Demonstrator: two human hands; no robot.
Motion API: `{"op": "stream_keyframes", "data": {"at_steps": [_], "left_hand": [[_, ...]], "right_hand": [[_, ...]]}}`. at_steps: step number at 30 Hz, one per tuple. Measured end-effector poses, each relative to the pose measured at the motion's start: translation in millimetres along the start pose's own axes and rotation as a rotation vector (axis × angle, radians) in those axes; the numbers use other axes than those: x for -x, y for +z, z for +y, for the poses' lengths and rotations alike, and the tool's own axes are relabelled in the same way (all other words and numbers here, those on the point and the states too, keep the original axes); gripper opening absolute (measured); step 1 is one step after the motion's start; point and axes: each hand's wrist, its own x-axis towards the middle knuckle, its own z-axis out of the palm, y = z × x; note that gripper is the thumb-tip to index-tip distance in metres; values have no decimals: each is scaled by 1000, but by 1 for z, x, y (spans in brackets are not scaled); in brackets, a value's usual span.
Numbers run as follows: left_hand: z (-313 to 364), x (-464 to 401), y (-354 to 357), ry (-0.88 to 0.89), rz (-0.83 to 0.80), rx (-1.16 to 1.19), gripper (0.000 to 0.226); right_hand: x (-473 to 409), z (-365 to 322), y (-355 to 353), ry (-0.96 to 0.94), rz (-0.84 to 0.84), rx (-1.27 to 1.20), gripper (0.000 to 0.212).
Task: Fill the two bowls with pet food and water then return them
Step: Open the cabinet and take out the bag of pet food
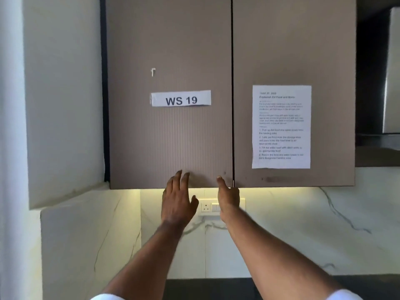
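Both hands reach up to the lower edge of the left cabinet door [168,131], the one carrying the "WS 19" label [181,98]. The left hand [176,199] is open, fingers straight and spread, with the fingertips lying against the door face just above its bottom edge. The right hand [228,197] is at the door's lower right corner, beside the seam with the right cabinet door [294,50]; its thumb points up onto the door face and the other fingers seem to curl under the bottom edge, though I cannot tell whether they actually grip it.

The 2 bowls and the pet food are not in view. Judging by the task, this is the fetch-the-food step: the cabinet probably holds the food, and both doors are closed.

The next move calls for hooking the fingers under the bottom edge near the seam and swinging the door outward. There is no handle visible, so the underside lip is the only purchase.

Room for the swing looks limited on the left, where the white wall [65,94] juts forward just beside the cabinet; the hinge side cannot be seen. The instruction sheet [281,126] is taped to the right door. Below, the wall socket [205,207] sits behind the hands on the lit marble backsplash [303,224], well clear of the door's path. The dark desk [205,286] edge shows at the bottom.
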Motion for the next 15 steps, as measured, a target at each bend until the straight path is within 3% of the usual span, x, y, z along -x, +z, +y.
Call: {"op": "stream_keyframes", "data": {"at_steps": [3, 6, 15], "left_hand": [[0, -11, 1, 26, -33, -17, 83], [-1, -22, 2, 59, -87, -13, 87], [5, -26, -16, 50, -149, 60, 85]], "right_hand": [[-2, -20, 12, 165, -17, -349, 70], [-4, -30, 17, 254, -28, -539, 61], [5, -29, 1, 257, -8, -607, 59]]}}
